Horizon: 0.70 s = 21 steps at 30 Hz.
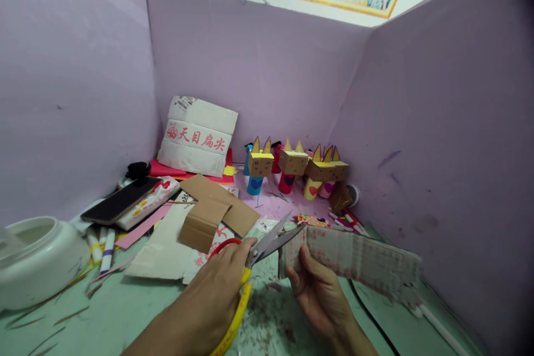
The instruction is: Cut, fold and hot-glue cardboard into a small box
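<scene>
My left hand [221, 289] is wrapped round the scissors [267, 245], which have red and yellow handles. Their blades stand apart, pointing up and right, with one tip by the upper left corner of a long grey-white cardboard strip [359, 258]. That strip is pinched near its left end by my right hand [319, 292], thumb on the near face. Left of the scissors lie brown cardboard pieces [204, 225] on a larger white cardboard sheet [158, 253]. Small dark scraps [271, 317] are scattered on the green table beneath the hands.
Cardboard-headed figures [261, 166] on coloured tubes stand at the back. A printed white cardboard sheet [198, 136] leans on the purple partition [258, 61]. At left are a white pot [45, 261], markers [107, 250] and a phone [120, 200]. A black cable [371, 317] runs at right.
</scene>
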Available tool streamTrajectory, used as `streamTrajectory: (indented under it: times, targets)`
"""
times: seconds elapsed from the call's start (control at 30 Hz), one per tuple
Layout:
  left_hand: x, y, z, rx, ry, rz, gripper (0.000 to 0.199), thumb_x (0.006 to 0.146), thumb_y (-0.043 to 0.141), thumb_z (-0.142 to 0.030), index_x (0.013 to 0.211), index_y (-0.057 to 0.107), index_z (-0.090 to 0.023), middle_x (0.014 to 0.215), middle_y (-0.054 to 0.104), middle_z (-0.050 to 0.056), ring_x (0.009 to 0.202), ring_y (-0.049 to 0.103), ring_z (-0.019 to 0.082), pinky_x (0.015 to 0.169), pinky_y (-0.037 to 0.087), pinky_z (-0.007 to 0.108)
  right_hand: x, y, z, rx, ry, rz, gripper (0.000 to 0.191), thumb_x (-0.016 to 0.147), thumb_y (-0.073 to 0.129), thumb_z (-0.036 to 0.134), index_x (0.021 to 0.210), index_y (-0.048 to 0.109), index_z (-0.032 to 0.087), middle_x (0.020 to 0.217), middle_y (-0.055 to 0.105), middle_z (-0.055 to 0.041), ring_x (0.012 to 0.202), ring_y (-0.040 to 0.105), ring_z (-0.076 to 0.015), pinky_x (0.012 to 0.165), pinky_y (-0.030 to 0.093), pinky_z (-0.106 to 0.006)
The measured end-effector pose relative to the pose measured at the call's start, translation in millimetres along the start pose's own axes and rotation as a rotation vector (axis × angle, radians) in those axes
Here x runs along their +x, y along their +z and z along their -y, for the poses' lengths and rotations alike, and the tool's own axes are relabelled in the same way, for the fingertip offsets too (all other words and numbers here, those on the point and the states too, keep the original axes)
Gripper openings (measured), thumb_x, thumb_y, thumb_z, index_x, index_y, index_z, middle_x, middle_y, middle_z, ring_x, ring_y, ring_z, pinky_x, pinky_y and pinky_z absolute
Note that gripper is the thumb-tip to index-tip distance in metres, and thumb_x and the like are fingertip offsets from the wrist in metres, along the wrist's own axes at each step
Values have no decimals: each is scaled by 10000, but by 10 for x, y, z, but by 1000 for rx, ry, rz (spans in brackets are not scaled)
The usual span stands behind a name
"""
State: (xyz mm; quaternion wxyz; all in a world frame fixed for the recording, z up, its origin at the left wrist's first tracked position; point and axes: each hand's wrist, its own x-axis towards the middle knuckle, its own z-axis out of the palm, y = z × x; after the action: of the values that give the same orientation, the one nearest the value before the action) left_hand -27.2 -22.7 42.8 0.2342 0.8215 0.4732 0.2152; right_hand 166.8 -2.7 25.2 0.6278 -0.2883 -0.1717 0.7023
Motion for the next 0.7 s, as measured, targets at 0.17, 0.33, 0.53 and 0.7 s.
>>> streamTrajectory:
  times: [0.17,0.33,0.53,0.7]
  targets:
    - [-3,-4,21,126,-53,16,620,828,383,-134,1440,302,-189,1310,533,160,1157,530,294,960,436,453,-23,44,-22,18,30,-45,324,352,937,139,617,754,177,632,773,10,511,711,-133,444,599,-154]
    - [5,-15,15,130,-39,-21,605,817,412,-123,1410,358,-227,1230,595,130,1112,568,274,924,455,398,-21,34,-41,-8,-7,2,278,424,927,154,641,761,199,672,778,18,559,726,-135,469,607,-153]
    - [21,-60,-10,174,-72,-14,586,804,385,-93,1380,405,-201,1173,631,137,1074,598,270,890,468,393,-53,108,-35,-3,-19,-24,316,386,933,152,648,766,207,648,773,23,521,716,-143,443,601,-164]
    - [9,-108,5,155,-63,-38,570,790,393,-89,1341,453,-220,1175,645,126,1037,621,270,870,471,382,-70,120,-48,-3,-25,-80,331,348,938,148,622,760,198,619,763,19,470,686,-129,419,593,-169]
